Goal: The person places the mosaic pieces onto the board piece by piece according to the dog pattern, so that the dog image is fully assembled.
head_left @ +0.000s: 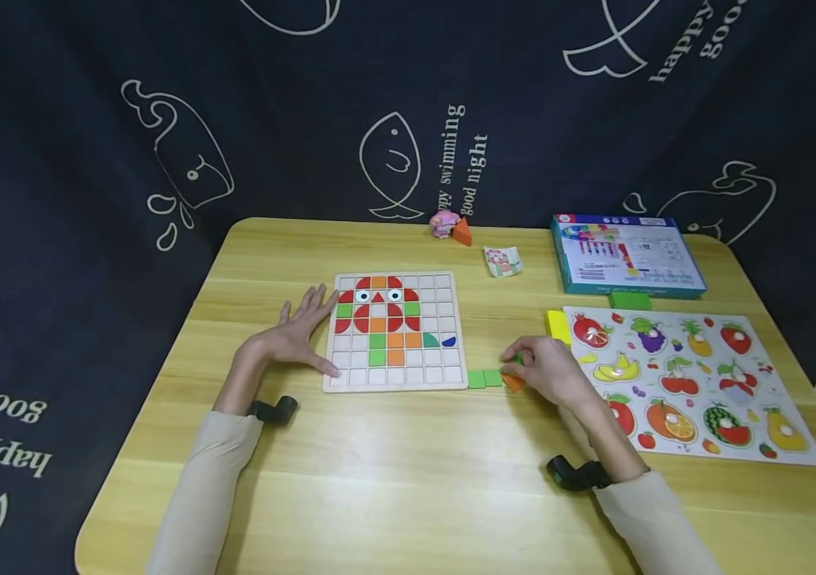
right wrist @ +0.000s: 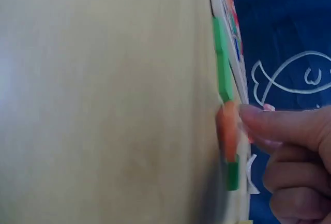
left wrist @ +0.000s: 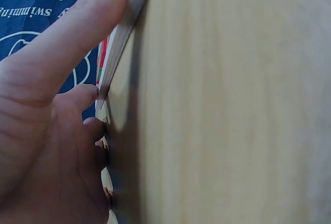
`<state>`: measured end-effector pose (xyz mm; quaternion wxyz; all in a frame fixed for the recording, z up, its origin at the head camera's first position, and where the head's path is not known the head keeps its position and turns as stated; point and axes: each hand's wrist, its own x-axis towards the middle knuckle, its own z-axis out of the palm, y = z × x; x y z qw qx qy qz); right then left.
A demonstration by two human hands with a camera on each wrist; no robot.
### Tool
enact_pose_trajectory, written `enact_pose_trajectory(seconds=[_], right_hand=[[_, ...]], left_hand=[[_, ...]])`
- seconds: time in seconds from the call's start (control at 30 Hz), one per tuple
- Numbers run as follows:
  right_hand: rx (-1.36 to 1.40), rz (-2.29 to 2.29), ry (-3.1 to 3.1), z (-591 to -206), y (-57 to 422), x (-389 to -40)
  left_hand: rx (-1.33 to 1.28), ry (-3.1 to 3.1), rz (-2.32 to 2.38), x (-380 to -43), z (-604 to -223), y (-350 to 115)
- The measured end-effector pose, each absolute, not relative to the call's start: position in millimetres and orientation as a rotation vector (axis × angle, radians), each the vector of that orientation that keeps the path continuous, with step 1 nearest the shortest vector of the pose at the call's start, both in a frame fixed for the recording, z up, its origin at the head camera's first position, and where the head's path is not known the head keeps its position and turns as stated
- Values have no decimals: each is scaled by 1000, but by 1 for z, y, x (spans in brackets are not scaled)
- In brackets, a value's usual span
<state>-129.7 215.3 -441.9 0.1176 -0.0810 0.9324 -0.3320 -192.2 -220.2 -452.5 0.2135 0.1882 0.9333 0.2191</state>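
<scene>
A square grid board (head_left: 440, 373) lies on the table, partly filled with red, orange, green and blue pieces in its cells. My left hand (head_left: 296, 331) rests at the board's left side, fingers spread, thumb on the lower left corner; the left wrist view shows the thumb along the board's edge. To the right of the board, two green square blocks (head_left: 484, 378) sit in a row against its lower corner. At the end of that row my right hand (head_left: 548, 369) pinches an orange block (right wrist: 227, 131) between thumb and fingers. A green block (right wrist: 233, 173) shows just beside it.
A fruit picture board (head_left: 695, 382) lies at the right, with a yellow block (head_left: 557, 327) at its left edge. Behind it are a green block (head_left: 630, 301) and a flat box (head_left: 631, 259). A small picture card (head_left: 503, 261), a pink toy (head_left: 444, 224) and an orange triangle (head_left: 462, 232) lie at the back.
</scene>
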Motion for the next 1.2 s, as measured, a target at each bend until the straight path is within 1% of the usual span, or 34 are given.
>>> enact_pose_trajectory(seconds=[0.37, 0.77, 0.9, 1.2], right_hand=[[-295, -1058, 2563, -443, 244, -117], [-362, -1004, 2619, -445, 233, -118], [-375, -1068, 2661, -439, 211, -122], [-406, -1230, 2622, -439, 119, -140]], left_hand=[[507, 2593, 614, -190, -452, -225], [524, 2589, 591, -192, -452, -222], [517, 2585, 591, -192, -452, -222], [513, 2595, 593, -193, -452, -222]])
